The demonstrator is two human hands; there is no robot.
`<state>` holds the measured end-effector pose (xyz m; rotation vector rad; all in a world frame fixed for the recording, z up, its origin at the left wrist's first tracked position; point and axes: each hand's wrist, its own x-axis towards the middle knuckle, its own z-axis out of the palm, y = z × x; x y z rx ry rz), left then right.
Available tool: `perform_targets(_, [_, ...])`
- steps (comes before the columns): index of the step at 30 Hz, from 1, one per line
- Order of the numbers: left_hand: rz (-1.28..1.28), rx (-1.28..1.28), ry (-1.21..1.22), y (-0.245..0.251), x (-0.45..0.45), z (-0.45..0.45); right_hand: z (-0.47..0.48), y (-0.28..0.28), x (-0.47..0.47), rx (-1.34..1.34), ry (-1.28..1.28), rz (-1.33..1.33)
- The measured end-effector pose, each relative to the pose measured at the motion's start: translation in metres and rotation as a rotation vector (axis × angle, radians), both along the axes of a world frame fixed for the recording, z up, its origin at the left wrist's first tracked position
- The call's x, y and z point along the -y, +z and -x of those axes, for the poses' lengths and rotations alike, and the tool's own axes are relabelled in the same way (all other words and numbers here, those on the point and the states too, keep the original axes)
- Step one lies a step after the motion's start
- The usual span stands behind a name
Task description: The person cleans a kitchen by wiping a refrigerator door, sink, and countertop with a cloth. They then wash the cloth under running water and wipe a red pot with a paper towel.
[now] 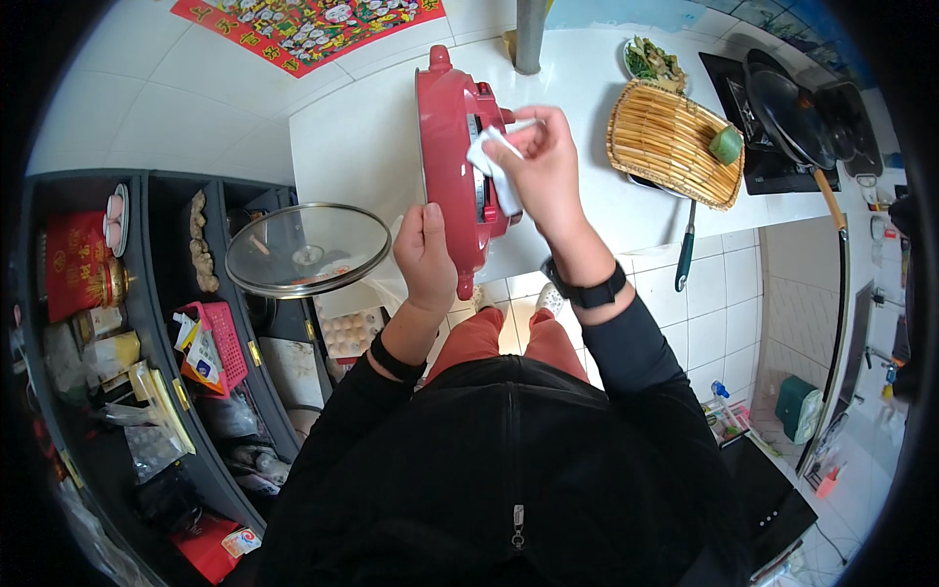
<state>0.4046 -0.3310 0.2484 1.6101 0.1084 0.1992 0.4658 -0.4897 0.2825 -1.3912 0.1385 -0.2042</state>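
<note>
A red electric pan (445, 139) stands tilted up on its side over the white counter, its underside and control panel turned to the right. My left hand (427, 257) grips its near rim, with the thumb on the red shell. In my right hand (539, 165) is a folded white cloth or tissue (499, 167), pinched between thumb and fingers and held against the panel side. A round glass lid (308, 249) with a metal rim lies left of my left hand, by the counter's edge.
On the white counter (579, 88) at right are a woven tray (671, 139) with a green leaf-like piece (725, 145), a plate of greens (653, 62) and a wok (788, 110) on the stove. A grey post (528, 37) rises behind. Dark shelves (158, 293) and an egg tray (351, 332) are at left.
</note>
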Motion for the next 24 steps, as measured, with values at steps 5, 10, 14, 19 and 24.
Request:
perform_targets(5, [-0.006,0.001,0.005,0.000,-0.002,0.000,0.016,-0.001,0.001,-0.095,0.077,-0.166])
perform_targets(10, [0.029,0.014,-0.009,0.000,-0.002,0.000,0.030,0.004,-0.003,-0.099,0.057,-0.150])
perform_targets(14, [0.015,0.060,-0.006,0.002,-0.001,-0.001,0.007,0.004,0.001,-0.095,0.053,-0.191])
perform_targets(19, [0.047,0.027,-0.019,0.006,-0.003,0.000,0.050,-0.018,0.000,-0.153,0.088,-0.190])
perform_targets(24, [0.001,0.036,-0.027,0.012,0.006,-0.002,0.062,-0.031,0.037,-0.121,-0.181,-0.318])
